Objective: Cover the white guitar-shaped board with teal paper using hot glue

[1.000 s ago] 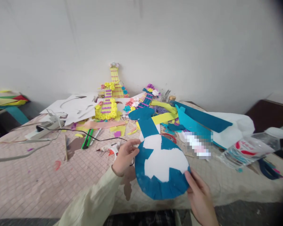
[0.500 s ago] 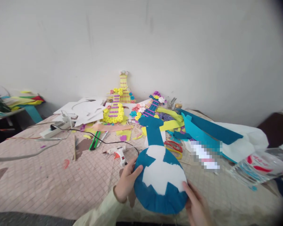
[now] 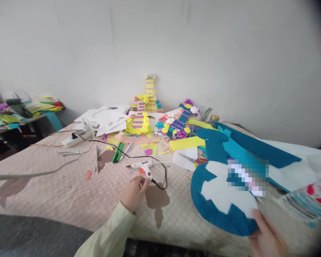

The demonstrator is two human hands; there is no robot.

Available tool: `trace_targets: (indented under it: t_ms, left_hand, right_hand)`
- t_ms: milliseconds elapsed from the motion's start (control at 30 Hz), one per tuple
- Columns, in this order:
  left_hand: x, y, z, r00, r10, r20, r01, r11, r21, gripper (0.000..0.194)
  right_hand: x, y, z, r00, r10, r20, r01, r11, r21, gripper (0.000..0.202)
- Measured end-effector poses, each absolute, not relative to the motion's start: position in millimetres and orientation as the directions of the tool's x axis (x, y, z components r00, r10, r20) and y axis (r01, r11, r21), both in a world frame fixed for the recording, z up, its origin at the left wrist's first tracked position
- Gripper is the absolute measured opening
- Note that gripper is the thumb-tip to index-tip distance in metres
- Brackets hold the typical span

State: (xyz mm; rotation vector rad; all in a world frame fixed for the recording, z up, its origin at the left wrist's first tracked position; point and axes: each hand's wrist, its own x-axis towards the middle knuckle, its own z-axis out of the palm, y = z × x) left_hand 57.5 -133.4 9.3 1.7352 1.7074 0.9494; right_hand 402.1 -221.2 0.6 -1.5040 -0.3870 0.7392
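Observation:
My right hand (image 3: 269,232) pinches the lower right rim of a guitar-shaped cutout (image 3: 230,200), thumb on top. Blue crepe paper wraps its edge and neck, leaving a jagged white area in the middle. The cutout is tilted above the table's right side. My left hand (image 3: 134,192) is closed at the handle of a white hot glue gun (image 3: 147,169), which lies on the table with its nozzle to the left. The fingertips are partly hidden. A black cord runs from the gun's handle.
Behind stand flower-trimmed yellow (image 3: 137,123) and blue (image 3: 180,121) paper guitars. A green cutter (image 3: 117,152), a power strip (image 3: 77,139) and scissors (image 3: 200,161) lie about. Blue crepe paper (image 3: 256,142) and a plastic bottle (image 3: 310,201) are at the right.
My left hand has let go of the cutout and moved to the glue gun's handle. My right hand has carried the cutout to the right. The view has shifted left.

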Motion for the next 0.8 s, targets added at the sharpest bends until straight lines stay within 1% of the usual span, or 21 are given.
trace_targets:
  t_ms: [67,133,200,267,367,433,533,667,800]
  left_hand:
    - [60,-122,8,-0.079,0.994,0.081,0.727,0.002,0.686,0.044]
    - [63,-112,7,-0.12,0.991,0.051,0.744,0.056,0.666,0.048]
    - [66,-105,5,-0.129,0.991,0.045,0.739,0.066,0.671,0.048]
    - [67,-101,3,-0.119,0.992,0.035,0.732,0.063,0.679,0.047]
    - [65,-102,3,-0.121,0.992,0.023,0.723,0.072,0.687,0.045]
    - [62,-107,4,-0.15,0.988,0.023,0.719,0.093,0.689,0.042]
    - [54,-120,7,-0.181,0.983,0.03,0.712,0.11,0.693,0.039]
    - [47,-143,8,-0.139,0.989,0.044,0.691,0.065,0.72,0.037]
    - [46,-163,12,-0.101,0.993,0.065,0.703,0.025,0.711,0.035]
  right_hand:
    - [400,-220,-1,0.739,0.638,-0.216,-0.2,-0.099,-0.975,0.046]
    - [392,-216,-2,0.755,0.604,-0.255,-0.234,-0.115,-0.965,0.048]
    - [381,-211,-1,0.754,0.575,-0.318,-0.293,-0.138,-0.946,0.054]
    - [371,-207,1,0.735,0.577,-0.356,-0.34,-0.142,-0.93,0.058]
    - [363,-202,2,0.728,0.597,-0.338,-0.335,-0.121,-0.934,0.057]
    - [361,-197,1,0.724,0.603,-0.335,-0.319,-0.138,-0.938,0.055]
    - [359,-190,2,0.713,0.614,-0.339,-0.312,-0.155,-0.937,0.059]
    - [349,-181,13,0.737,0.578,-0.351,-0.322,-0.156,-0.934,0.06]
    - [345,-177,15,0.723,0.596,-0.35,-0.32,-0.16,-0.934,0.06]
